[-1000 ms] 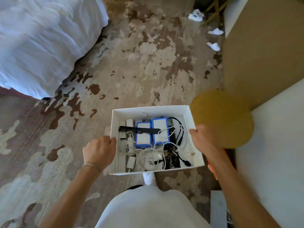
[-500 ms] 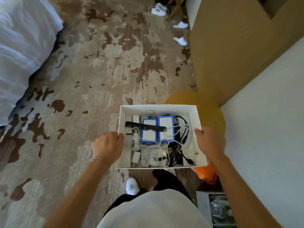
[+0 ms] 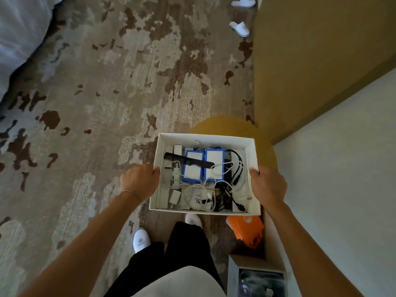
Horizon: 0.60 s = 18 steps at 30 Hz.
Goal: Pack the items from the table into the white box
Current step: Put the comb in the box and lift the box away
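My left hand [image 3: 140, 181] and right hand [image 3: 267, 185] each clasp a side wall of the white box [image 3: 252, 146], carried above patterned carpet [image 3: 107, 103]. Inside: rigid black comb [image 3: 188, 162], tangled cables [image 3: 214, 189].

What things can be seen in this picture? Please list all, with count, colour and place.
white box: 1, white, held in the air above the carpet, open on top
comb: 1, black, lying across the blue-edged packs
blue-edged packs: 2, white with blue rims, side by side in the box
cables: several, black and white, tangled in the box; count unclear
charger plug: 1, white, near left corner of the box
round stool: 1, mustard, partly behind the box
orange object: 1, on the floor under the box's right corner
slippers: 2, white, top by the wall
carpet: 1, beige with brown patches
bedding: white, top left
shoes: 2, white, on the person's feet
left hand: grips the box's left wall
right hand: grips the right wall
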{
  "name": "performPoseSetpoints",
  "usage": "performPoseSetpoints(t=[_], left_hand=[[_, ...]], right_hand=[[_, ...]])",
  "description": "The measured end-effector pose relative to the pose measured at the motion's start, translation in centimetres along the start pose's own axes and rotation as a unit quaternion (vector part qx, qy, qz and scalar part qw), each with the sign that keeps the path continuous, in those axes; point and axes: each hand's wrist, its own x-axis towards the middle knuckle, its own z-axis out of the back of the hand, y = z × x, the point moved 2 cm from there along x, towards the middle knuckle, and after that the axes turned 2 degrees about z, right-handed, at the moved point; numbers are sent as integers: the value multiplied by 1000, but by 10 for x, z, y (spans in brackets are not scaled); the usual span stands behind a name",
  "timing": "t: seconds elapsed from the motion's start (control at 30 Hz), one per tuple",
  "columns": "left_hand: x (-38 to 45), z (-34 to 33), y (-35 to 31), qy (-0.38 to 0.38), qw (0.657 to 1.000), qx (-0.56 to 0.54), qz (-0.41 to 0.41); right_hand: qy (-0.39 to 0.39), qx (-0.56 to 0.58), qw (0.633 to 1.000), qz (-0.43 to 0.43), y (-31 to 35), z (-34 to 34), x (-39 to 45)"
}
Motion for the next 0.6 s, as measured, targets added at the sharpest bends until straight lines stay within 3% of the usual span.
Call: performPoseSetpoints(t=[0.23,0.6], left_hand=[[51,-56,-58,49,999,14,3],[106,-120,-99,62,997,30,-17]], right_hand=[[16,-3,1000,7,-53,-37,66],[20,-11,1000,-4,-104,-83,113]])
